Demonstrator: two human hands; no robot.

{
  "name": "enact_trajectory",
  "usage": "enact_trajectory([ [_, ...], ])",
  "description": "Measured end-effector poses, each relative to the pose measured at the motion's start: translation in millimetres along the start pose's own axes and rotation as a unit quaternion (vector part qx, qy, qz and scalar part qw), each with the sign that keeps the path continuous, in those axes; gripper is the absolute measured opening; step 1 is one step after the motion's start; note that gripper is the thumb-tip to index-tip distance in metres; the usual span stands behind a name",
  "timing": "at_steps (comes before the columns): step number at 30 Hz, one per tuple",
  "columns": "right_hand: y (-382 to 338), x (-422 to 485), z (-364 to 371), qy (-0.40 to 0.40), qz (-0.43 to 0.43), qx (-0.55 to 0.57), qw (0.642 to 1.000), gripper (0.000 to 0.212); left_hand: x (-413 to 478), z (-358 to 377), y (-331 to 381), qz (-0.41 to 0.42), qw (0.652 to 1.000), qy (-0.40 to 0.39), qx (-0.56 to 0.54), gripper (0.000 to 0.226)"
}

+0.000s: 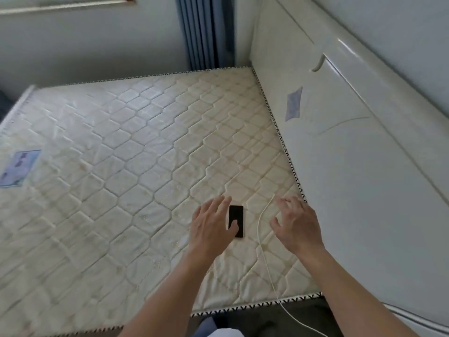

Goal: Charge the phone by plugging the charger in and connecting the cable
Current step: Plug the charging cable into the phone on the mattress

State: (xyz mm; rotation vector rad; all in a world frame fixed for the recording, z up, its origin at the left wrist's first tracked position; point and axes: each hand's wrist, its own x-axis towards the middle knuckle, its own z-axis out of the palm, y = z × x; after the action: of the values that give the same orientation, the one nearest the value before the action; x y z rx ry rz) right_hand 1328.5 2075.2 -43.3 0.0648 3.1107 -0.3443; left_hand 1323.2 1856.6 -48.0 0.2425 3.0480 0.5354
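A bare quilted mattress fills most of the frame, cream-coloured with a hexagon stitch pattern and a dark zigzag trim along its edges. A glossy white headboard runs down the right side of the frame, with a small bluish patch on it in the upper right. Blue curtains hang at the top centre, and a pale blue label sits on the mattress at the left edge.

The phone lies flat on the mattress in the lower centre of the frame, black, its long side running up and down the picture. The left hand is over it from the left, fingers spread, and the thumb lies across the lower part of the phone's dark face. Its grip is open, not closed around the phone.

The white cable lies on the mattress just right of the phone, between the two hands. It curves from near the right hand's fingertips down across the mattress, over the near edge, and off the bottom of the frame at lower right. Its upper end is too thin and blurred to make out a plug.

The right hand is in the lower right of the mattress, close to the headboard, fingers spread and curled slightly. Its grip is open and holds nothing, the fingers near the cable's upper end.
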Motion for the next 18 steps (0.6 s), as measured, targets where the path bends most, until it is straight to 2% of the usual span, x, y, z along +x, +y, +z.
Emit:
enact_trajectory([
  [7, -21, 32, 33, -0.036, 0.011, -0.006, 0.999, 0.048, 31, 18, -50, -0.016, 0.998, -0.064, 0.002, 0.066],
  [18, 1, 87, 122, -0.068, 0.050, 0.003, 0.996, 0.047, 110, 107, -86, 0.050, 0.989, -0.142, 0.000, 0.064],
])
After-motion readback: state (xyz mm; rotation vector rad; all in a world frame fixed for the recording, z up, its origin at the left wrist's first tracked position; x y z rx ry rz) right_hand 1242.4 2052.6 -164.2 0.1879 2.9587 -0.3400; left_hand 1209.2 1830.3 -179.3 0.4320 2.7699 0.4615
